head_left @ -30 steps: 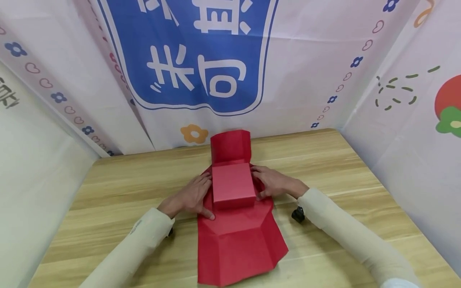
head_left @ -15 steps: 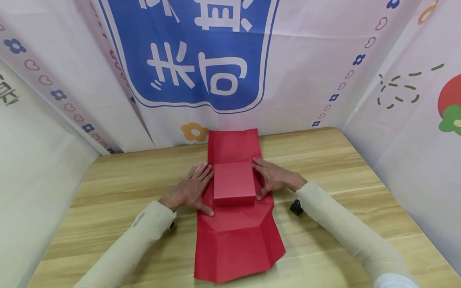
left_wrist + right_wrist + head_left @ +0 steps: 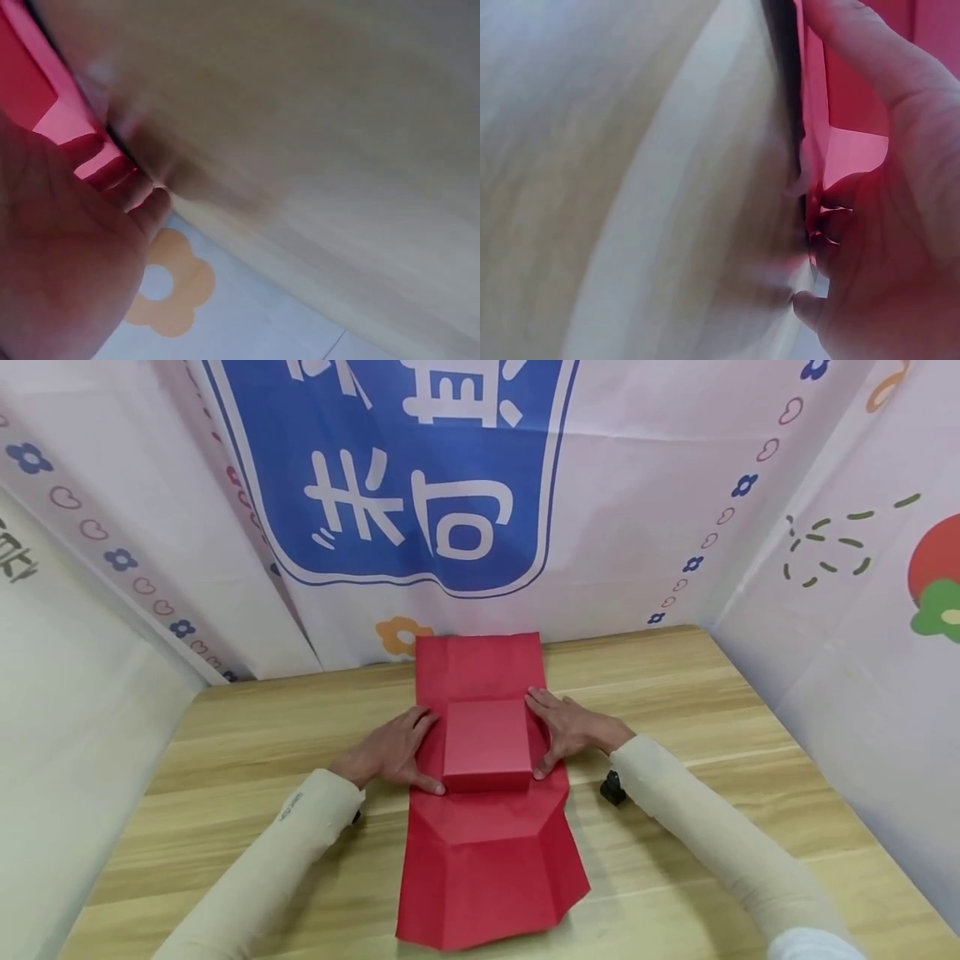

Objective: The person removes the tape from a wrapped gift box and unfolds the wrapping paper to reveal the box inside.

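Observation:
A red box stands in the middle of a creased sheet of red wrapping paper on the wooden table. At the box's left side, my left hand rests on the paper's edge, its thumb near the box's front left corner. My right hand lies along the right side with fingers spread on the paper and thumb by the front right corner. In the left wrist view the left hand's fingers lie over the paper's edge. The right wrist view has the right thumb reaching along the paper.
The wooden tabletop reaches back to a printed cloth backdrop, close behind the paper's far end. A small black object sits by the right sleeve. Another dark bit shows beside the left cuff.
The paper's far flap, narrow and raised before, now spreads wider and flatter. Its left edge has moved out to the left. My left hand's fingers spread, then drew in; the right hand shifted slightly.

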Available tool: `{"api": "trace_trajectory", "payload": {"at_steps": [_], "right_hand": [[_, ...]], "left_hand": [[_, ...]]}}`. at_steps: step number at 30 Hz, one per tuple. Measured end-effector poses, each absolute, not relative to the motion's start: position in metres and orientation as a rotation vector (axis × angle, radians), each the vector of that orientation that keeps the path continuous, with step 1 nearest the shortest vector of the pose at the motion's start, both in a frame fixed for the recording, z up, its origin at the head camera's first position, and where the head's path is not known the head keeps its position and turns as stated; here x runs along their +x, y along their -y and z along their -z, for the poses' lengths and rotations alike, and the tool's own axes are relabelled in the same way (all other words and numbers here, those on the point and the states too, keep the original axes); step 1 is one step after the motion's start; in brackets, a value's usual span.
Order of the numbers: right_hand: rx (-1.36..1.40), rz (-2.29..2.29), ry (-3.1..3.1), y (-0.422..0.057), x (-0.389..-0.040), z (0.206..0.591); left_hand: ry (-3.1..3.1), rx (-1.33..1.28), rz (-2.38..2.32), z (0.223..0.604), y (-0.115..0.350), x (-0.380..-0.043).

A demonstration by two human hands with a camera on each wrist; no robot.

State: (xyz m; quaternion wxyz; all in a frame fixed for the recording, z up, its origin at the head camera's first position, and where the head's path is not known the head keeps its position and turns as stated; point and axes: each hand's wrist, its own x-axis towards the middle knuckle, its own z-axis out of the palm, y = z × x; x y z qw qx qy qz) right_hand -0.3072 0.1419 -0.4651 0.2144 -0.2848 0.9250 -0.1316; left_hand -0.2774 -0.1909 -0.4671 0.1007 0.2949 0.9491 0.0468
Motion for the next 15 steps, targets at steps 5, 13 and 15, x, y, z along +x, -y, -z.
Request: {"api": "trace_trajectory", "payload": {"at_steps": [5, 13, 15], "right_hand": [[-0.779, 0.342, -2.548, -0.140, -0.310, 0.464], [-0.970, 0.257, -2.574, -0.142, -0.291, 0.457], [-1.055, 0.276, -2.593, -0.143, -0.279, 0.456]], "left_hand": [[-2.737, 0.820, -0.039, 0.461, 0.189, -0.280], [-2.734, 0.908, -0.003, 0.468, 0.191, -0.264], [-2.750, 0.982, -0.024, 0.468, 0.192, -0.253]]}}
